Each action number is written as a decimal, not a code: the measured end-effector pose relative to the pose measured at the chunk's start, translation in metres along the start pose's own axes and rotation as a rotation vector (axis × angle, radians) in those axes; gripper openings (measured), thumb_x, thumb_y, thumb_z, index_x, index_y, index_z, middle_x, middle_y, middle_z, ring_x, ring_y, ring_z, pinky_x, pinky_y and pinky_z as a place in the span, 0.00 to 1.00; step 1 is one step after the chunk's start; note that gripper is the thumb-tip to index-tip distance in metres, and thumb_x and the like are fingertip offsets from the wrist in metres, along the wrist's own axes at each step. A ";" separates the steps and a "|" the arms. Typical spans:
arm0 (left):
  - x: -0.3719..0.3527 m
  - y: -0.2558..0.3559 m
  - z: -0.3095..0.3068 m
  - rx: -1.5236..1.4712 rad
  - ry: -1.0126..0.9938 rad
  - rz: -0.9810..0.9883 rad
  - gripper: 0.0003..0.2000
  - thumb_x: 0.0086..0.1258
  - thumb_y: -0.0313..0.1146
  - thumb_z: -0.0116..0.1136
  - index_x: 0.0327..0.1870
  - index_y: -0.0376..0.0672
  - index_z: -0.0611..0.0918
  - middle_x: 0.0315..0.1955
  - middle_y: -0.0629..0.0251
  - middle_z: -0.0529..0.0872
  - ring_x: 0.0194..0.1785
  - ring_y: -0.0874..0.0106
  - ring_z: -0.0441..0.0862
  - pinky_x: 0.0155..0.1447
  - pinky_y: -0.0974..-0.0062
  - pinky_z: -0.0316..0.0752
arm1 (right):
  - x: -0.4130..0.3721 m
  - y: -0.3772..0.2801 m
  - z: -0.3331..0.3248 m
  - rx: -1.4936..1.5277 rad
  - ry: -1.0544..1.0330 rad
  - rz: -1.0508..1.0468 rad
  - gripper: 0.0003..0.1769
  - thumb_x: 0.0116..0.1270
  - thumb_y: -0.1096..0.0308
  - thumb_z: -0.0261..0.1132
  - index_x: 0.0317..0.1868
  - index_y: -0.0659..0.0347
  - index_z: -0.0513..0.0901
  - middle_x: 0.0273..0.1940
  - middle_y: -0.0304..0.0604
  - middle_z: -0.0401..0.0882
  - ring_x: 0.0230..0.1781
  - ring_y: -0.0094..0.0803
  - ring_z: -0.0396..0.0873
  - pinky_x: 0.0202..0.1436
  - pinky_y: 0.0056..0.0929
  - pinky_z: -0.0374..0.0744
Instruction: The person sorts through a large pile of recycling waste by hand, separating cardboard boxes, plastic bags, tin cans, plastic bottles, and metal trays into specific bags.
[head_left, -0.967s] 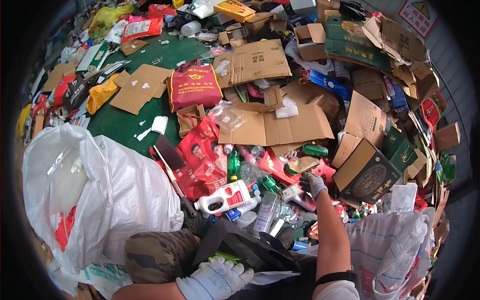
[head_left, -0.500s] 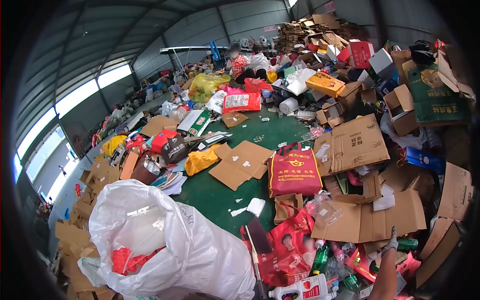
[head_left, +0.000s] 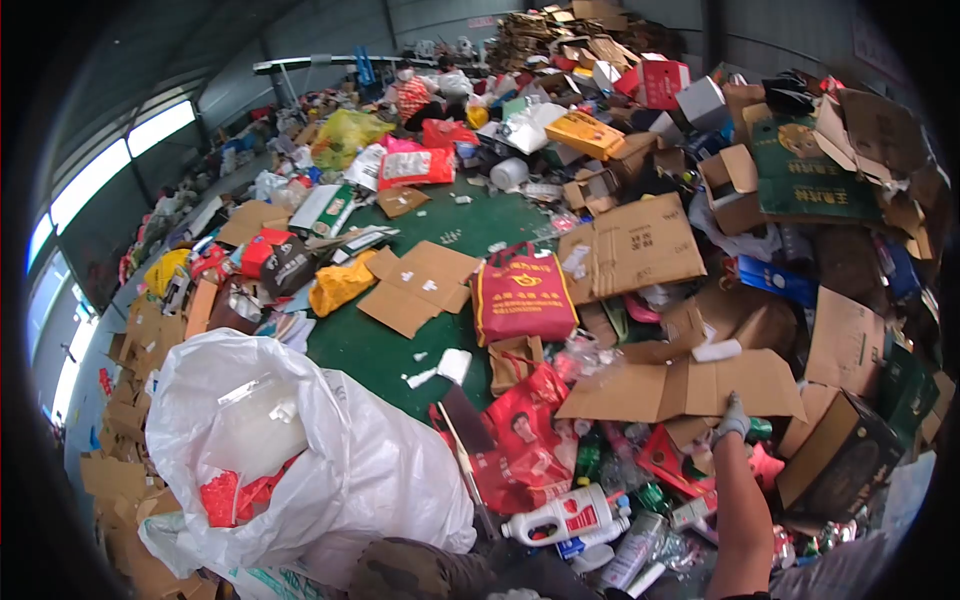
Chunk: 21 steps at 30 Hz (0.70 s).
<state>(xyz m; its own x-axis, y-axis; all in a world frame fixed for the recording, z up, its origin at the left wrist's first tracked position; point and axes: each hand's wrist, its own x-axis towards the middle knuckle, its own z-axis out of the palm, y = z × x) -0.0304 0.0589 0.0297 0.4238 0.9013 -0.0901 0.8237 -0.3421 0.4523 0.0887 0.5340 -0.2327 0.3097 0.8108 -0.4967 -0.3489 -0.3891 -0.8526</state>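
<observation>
My right hand (head_left: pixel 732 416), in a grey work glove, reaches out over a pile of rubbish. It rests at the lower edge of a flattened cardboard box (head_left: pixel 670 388). A green bottle (head_left: pixel 762 429) lies just to its right, partly hidden. Whether the fingers hold anything is unclear. Red packaging (head_left: pixel 670 462) and several plastic bottles lie under my forearm. My left hand is out of view.
A big white sack (head_left: pixel 320 460) stands open at the lower left. A white detergent bottle (head_left: pixel 565 520), a red printed bag (head_left: pixel 520 445), a brush (head_left: pixel 462 425) and a red tote (head_left: pixel 522 296) lie nearby. A black box (head_left: pixel 840 462) sits right. Another person (head_left: pixel 410 95) sits far back.
The view has lifted from the pile at my knees to the whole hall. My right hand has reached further out to the cardboard edge. My left hand has dropped out of sight.
</observation>
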 end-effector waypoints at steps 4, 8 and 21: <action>0.000 0.007 0.019 -0.153 0.126 -0.026 0.15 0.65 0.37 0.51 0.51 0.45 0.76 0.40 0.62 0.82 0.40 0.65 0.82 0.42 0.68 0.76 | -0.053 -0.052 -0.049 0.124 -0.150 -0.222 0.27 0.54 0.62 0.71 0.53 0.63 0.73 0.44 0.47 0.78 0.38 0.38 0.80 0.41 0.40 0.81; -0.007 0.006 0.033 -0.204 0.549 -0.014 0.19 0.60 0.36 0.59 0.54 0.47 0.76 0.43 0.61 0.81 0.43 0.61 0.81 0.49 0.66 0.75 | -0.144 -0.114 -0.096 0.073 -0.151 -0.279 0.32 0.53 0.62 0.71 0.56 0.65 0.70 0.48 0.48 0.77 0.41 0.41 0.80 0.42 0.40 0.81; 0.041 0.017 0.015 0.432 0.698 -0.301 0.39 0.55 0.52 0.60 0.68 0.52 0.59 0.65 0.52 0.59 0.67 0.54 0.59 0.67 0.53 0.52 | -0.260 -0.113 -0.190 0.528 -0.605 0.009 0.24 0.62 0.57 0.61 0.56 0.59 0.71 0.52 0.45 0.76 0.51 0.41 0.76 0.55 0.43 0.76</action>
<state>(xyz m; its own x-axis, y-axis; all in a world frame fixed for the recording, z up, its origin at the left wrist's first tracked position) 0.0071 0.0865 0.0205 -0.0454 0.8781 0.4763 0.9941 -0.0072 0.1081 0.2159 0.2845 -0.0379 -0.1752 0.9640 -0.1998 -0.7684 -0.2608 -0.5845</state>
